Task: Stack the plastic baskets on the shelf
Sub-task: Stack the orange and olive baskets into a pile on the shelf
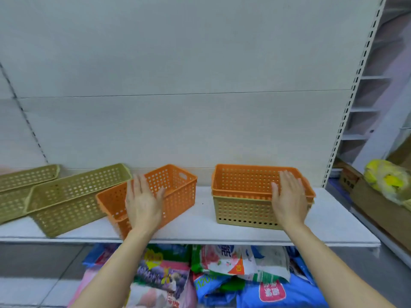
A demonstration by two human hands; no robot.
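Orange basket (pixel 155 194) on shelf (pixel 200 225) under left hand (pixel 143 203), fingers spread flat, not gripping. Right hand (pixel 289 198) also spread, over stack (pixel 244 196): orange baskets nested in beige one. Green baskets (pixel 66 196) left of left hand.

Colourful packaged bags (pixel 222 276) heaped below; cardboard box (pixel 378 210) at right, yellow plastic bag (pixel 389 181) on top.
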